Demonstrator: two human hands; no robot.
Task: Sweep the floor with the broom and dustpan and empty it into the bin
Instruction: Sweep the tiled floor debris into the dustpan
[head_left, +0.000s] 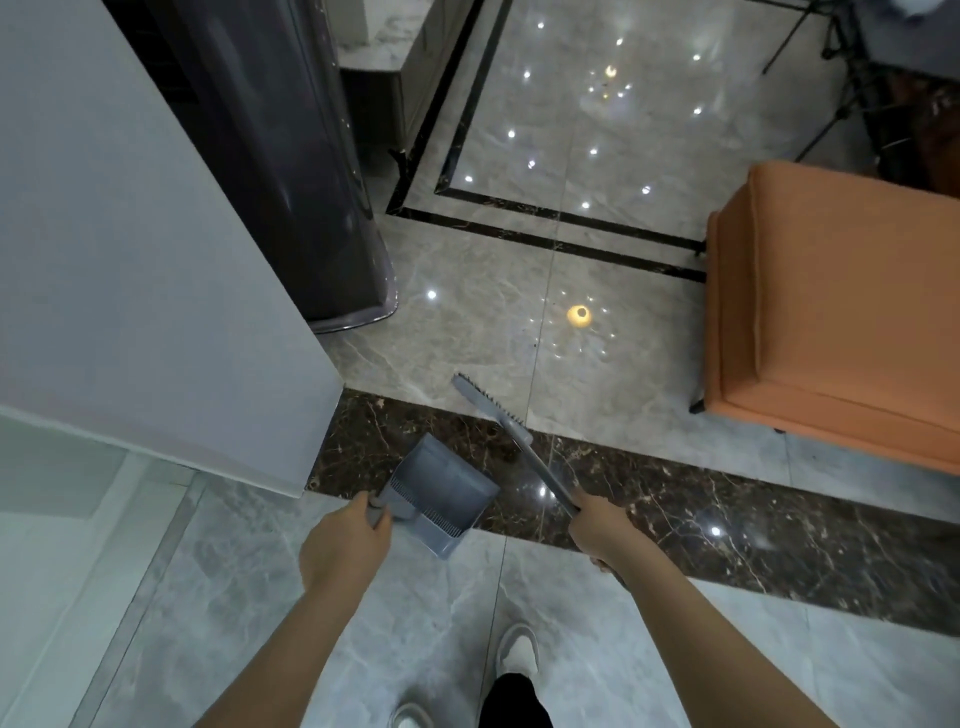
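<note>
Broom handle sits in the right hand, whose grip wraps it. Left hand grip holds the dustpan handle above the floor.

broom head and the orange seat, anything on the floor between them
In the head view, only bare glossy tile lies between the broom head and the orange seat, with ceiling-light reflections and a few tiny dark specks.

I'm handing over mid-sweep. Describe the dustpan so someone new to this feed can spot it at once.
Find the white cabinet filling the left side, then follow its lower corner to the dark brown marble strip crossing the floor. The dustpan sits over that strip, its handle gripped by the left hand. It is a blue-grey boxy scoop with comb teeth, unlike the slim broom beside it.
</note>
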